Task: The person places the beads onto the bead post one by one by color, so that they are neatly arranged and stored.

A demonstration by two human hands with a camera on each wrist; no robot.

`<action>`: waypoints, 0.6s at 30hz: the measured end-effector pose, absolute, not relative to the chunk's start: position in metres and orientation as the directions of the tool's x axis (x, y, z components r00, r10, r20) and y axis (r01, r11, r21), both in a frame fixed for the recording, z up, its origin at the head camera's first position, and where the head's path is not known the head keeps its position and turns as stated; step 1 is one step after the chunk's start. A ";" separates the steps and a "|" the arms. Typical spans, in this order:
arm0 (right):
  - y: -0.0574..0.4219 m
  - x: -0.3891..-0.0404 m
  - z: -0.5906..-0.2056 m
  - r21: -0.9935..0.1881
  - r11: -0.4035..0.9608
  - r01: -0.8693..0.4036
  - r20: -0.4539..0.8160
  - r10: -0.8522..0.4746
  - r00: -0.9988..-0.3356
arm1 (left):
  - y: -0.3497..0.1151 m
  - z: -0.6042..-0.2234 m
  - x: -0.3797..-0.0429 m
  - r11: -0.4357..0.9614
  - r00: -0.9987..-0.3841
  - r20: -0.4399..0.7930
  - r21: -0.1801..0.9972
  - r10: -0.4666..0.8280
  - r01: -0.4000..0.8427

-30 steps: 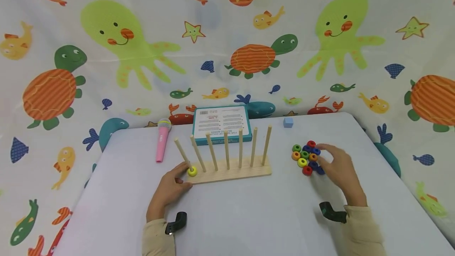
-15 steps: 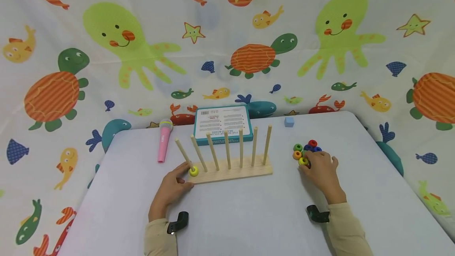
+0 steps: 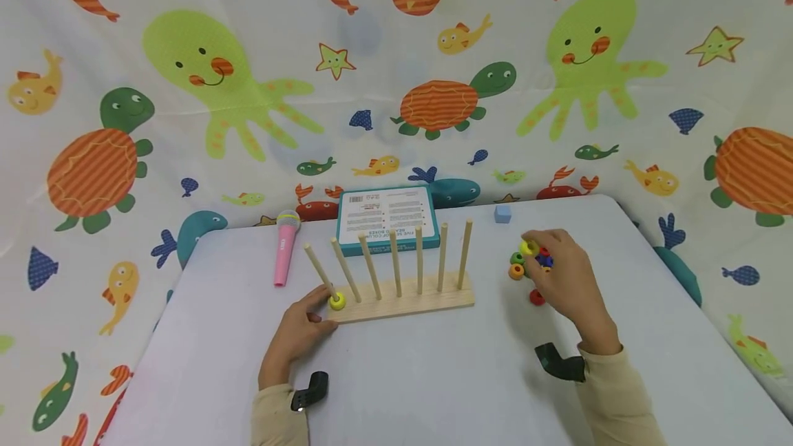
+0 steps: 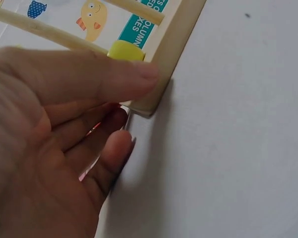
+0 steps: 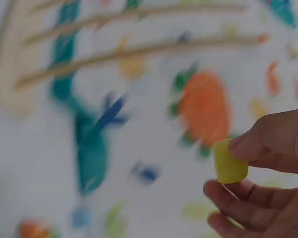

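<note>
A wooden peg stand [image 3: 403, 302] with several upright pegs stands on the white table. One yellow bead [image 3: 337, 301] sits at the foot of its leftmost peg. My left hand [image 3: 299, 332] grips the stand's left end, and in the left wrist view the thumb [image 4: 134, 79] lies against the base by that bead. Over at the right, my right hand [image 3: 571, 281] pinches another yellow bead [image 5: 231, 161] between thumb and fingers, raised above a cluster of loose beads. A green bead [image 3: 517, 259], an orange bead [image 3: 516, 272] and a red bead [image 3: 537, 297] show there; others are partly hidden.
A teal and white box [image 3: 387, 215] lies behind the stand. Left of it is a pink toy microphone [image 3: 286, 248]. Toward the table's back edge sits a light blue cube [image 3: 502, 213]. A curtain [image 3: 372, 40] printed with sea animals hangs behind the table.
My right hand went down to the bead cluster, took a yellow bead from it and lifted it. My left hand stays at the stand's left end.
</note>
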State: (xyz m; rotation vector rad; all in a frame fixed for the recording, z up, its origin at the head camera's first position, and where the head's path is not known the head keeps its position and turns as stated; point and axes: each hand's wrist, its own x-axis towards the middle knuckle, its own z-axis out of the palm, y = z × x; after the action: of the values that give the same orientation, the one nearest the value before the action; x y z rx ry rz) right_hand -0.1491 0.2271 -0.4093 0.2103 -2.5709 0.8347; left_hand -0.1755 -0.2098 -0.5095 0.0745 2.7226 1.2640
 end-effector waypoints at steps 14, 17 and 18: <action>0.039 -0.188 -0.314 -0.552 0.365 -0.749 0.515 -0.558 -0.651 | -0.213 -0.509 -0.176 0.626 -0.990 -0.086 0.779 0.110 0.003; 0.009 -0.199 -0.317 -0.569 0.382 -0.728 0.434 -0.613 -0.660 | -0.214 -0.508 -0.177 0.631 -0.990 -0.080 0.776 0.119 0.013; 0.002 -0.202 -0.318 -0.573 0.394 -0.718 0.407 -0.624 -0.667 | -0.214 -0.508 -0.177 0.632 -0.989 -0.082 0.775 0.121 0.013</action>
State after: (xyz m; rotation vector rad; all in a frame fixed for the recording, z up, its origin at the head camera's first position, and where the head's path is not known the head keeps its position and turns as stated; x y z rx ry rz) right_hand -0.2018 0.0017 -0.3181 1.2179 -2.5160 1.1320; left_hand -0.1773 -0.2140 -0.5076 0.1121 2.7216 1.2918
